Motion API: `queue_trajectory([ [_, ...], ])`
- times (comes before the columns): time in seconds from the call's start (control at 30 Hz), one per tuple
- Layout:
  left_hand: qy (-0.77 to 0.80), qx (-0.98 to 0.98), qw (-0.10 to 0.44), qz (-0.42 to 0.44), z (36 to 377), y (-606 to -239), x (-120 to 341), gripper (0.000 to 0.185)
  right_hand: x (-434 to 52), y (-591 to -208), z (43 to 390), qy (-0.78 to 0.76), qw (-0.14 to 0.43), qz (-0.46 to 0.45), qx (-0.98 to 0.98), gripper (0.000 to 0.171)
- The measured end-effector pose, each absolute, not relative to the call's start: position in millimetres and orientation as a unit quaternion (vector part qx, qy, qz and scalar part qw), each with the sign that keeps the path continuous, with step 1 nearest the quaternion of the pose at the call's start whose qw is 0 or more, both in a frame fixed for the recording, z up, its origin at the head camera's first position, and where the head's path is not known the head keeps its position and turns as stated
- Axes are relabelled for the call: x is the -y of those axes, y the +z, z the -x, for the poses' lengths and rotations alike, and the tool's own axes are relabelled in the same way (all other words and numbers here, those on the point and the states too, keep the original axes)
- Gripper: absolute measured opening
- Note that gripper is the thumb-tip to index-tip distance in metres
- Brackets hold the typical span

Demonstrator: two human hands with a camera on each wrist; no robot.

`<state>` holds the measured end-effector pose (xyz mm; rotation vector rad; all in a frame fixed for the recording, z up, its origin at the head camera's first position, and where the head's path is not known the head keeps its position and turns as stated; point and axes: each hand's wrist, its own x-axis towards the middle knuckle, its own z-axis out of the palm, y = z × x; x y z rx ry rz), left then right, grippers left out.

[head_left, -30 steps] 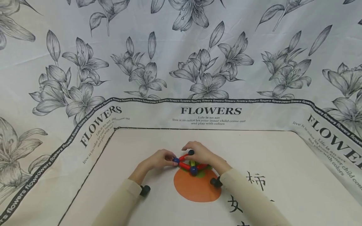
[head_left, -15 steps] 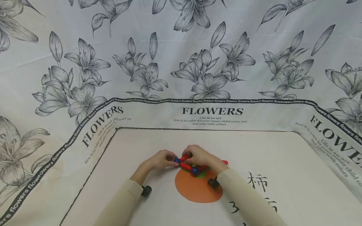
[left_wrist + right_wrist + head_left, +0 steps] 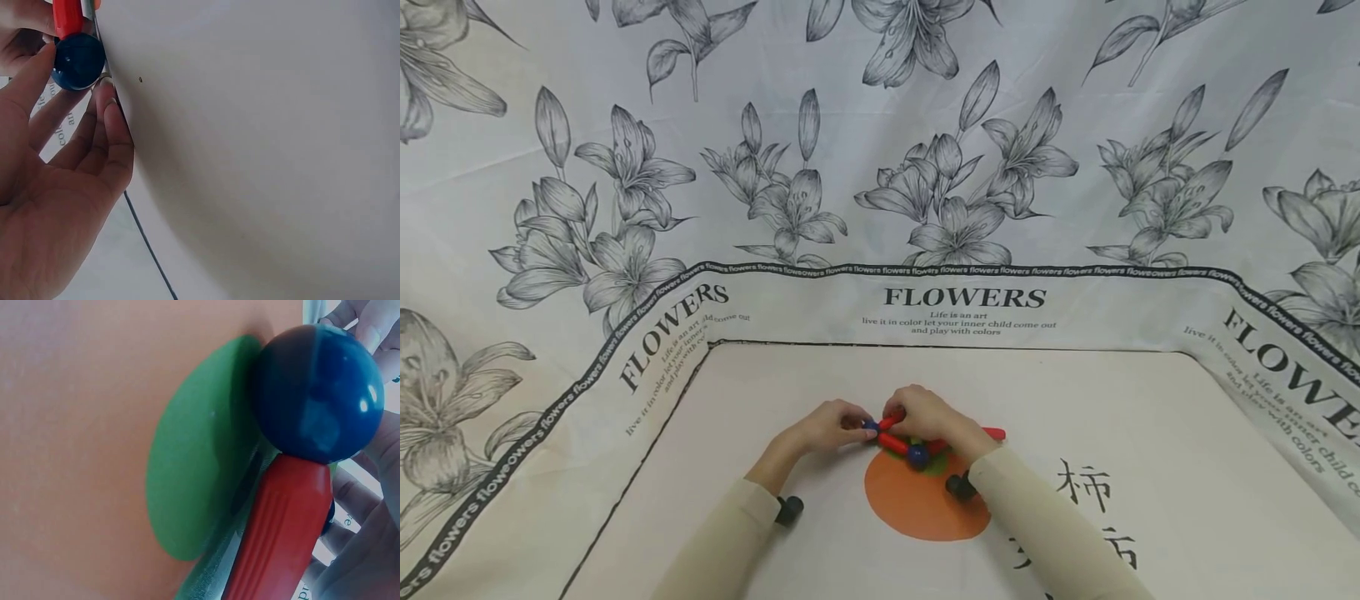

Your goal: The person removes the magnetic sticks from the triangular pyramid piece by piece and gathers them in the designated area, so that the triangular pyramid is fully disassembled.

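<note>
In the head view, my left hand (image 3: 829, 427) pinches a blue ball (image 3: 870, 427) at the left corner of a figure of magnetic rods and balls. My right hand (image 3: 925, 414) grips a short red rod (image 3: 891, 419) that runs up from this ball; its far end is hidden by the fingers. Another red rod (image 3: 892, 442) joins the held ball to a nearer blue ball (image 3: 917, 455). The left wrist view shows thumb and fingers round the blue ball (image 3: 79, 61). In the right wrist view, the nearer ball (image 3: 320, 394) has a red rod (image 3: 281, 531) on it.
Beneath the figure lies a printed orange fruit (image 3: 925, 504) with a green leaf (image 3: 200, 450) on the pale cloth. A red rod's end (image 3: 995, 433) sticks out beyond the right wrist. Flower-printed fabric (image 3: 962, 200) rises behind the table.
My right hand has come down a little and its fingers have closed round the upper red rod, covering the dark ball at its end. The right-hand red rod's end has come into view.
</note>
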<state>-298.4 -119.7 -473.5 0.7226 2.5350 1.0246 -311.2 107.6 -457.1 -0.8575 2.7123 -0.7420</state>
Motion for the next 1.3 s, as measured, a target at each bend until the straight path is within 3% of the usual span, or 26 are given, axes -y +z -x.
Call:
queue_trajectory([
  [0.5, 0.345, -0.893, 0.142, -0.252, 297.0, -469.0, 121.6, 0.025, -107.2, -459.1, 316.4, -0.268, 0.100, 0.285, -0.915, 0.017],
  [1.3, 0.362, -0.887, 0.165, -0.236, 293.1, -476.0, 122.2, 0.024, -104.1, -462.4, 316.2, -0.298, 0.101, 0.274, -0.909, 0.013],
])
